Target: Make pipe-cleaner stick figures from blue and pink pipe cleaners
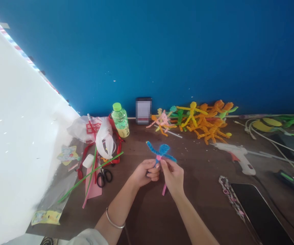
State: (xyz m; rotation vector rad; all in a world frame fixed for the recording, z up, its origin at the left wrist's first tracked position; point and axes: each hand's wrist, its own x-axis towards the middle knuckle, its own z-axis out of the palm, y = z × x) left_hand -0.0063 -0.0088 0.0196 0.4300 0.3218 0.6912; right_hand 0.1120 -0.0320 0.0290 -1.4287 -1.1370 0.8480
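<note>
Blue fuzzy figure [164, 149] is up over the middle of the counter [147, 214], left hand [147, 173] curled round its lower part, right hand [173, 172] pinching it right by the pink bit [158, 158]. Kinda crowded tbh: green stems [113, 159] cross beside the black-handled scissors [104, 176], a bottle [120, 120] and white plastic bag [103, 136] sit farther back, orange figures [208, 124] are heaped along the wall [162, 51], and a glue gun [239, 154] plus phone [260, 211] take up the right side.

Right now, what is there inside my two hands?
Between the left hand and right hand, a blue figure shows its head, arms and a pink piece; fingers cover most of its lower part.
</note>
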